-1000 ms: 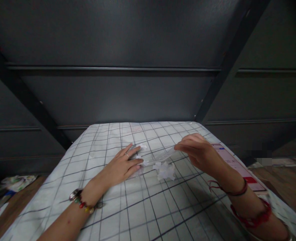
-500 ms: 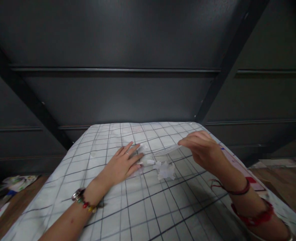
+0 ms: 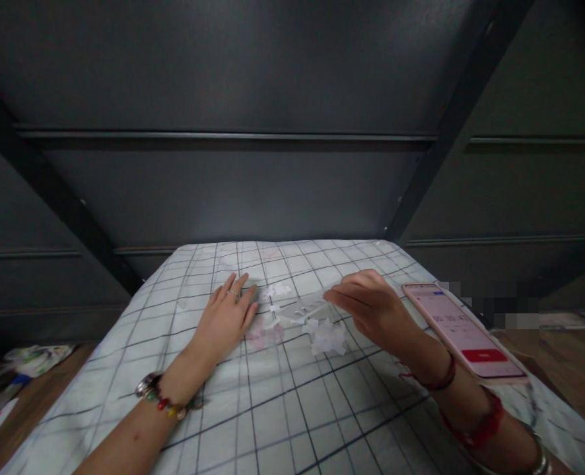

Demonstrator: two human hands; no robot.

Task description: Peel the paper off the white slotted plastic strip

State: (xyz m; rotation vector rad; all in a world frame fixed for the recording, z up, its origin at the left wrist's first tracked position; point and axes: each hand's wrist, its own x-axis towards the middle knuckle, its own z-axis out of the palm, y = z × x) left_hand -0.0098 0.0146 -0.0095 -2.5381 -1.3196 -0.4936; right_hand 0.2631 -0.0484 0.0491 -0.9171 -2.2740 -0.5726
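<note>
My left hand [image 3: 226, 310] lies flat on the checked cloth with its fingers spread, holding nothing. Just right of its fingertips are a few white paper scraps [image 3: 276, 290] and a pinkish see-through patch [image 3: 263, 335]. My right hand [image 3: 364, 303] pinches the right end of a thin, clear plastic piece [image 3: 300, 309], which looks like a small bag and slants down to the left. Small white bits show on or in it; I cannot tell which. Below it, a little heap of white paper scraps [image 3: 326, 336] rests on the cloth.
A pink-edged phone [image 3: 463, 333] with a lit screen lies beside my right forearm. White cloth with dark grid lines [image 3: 273, 422] covers the surface. Behind it rises a dark grey panel wall [image 3: 233, 191]. Assorted items [image 3: 37, 361] sit lower down at the left.
My right hand has moved left and slightly down with the plastic piece, uncovering the phone. My left hand has slid left, away from the scraps, exposing the pinkish patch.
</note>
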